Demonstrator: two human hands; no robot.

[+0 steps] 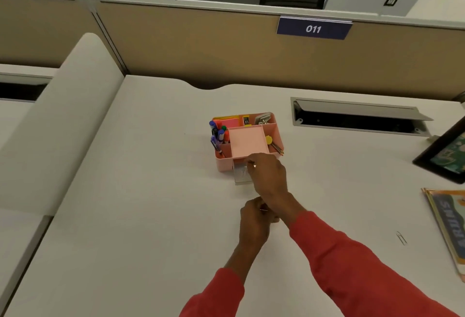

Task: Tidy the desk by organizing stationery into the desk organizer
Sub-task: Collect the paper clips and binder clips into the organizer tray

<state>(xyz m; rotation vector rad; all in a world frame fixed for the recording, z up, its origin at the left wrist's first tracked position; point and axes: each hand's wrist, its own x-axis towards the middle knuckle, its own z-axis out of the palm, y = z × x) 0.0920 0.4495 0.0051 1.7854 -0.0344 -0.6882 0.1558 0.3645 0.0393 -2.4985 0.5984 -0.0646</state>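
A pink desk organizer (247, 140) stands mid-desk. Markers and pens (218, 135) fill its left compartment, sticky notes (227, 121) and a metal clip (263, 118) sit at the back, and pencils (275, 145) lie on the right. Its clear front drawer (242, 175) is pulled out. My right hand (268, 175) hovers over the drawer, fingertips pinched on a small paper clip. My left hand (255, 218) rests just below it, fingers curled around small thin metal pieces, likely paper clips. One loose paper clip (401, 237) lies on the desk at the right.
A book (448, 226) lies at the right edge, with a dark framed picture (445, 155) above it. An open cable slot (357, 119) is set in the desk behind the organizer. A tan partition (201, 49) bounds the back, and a white divider (75, 115) the left.
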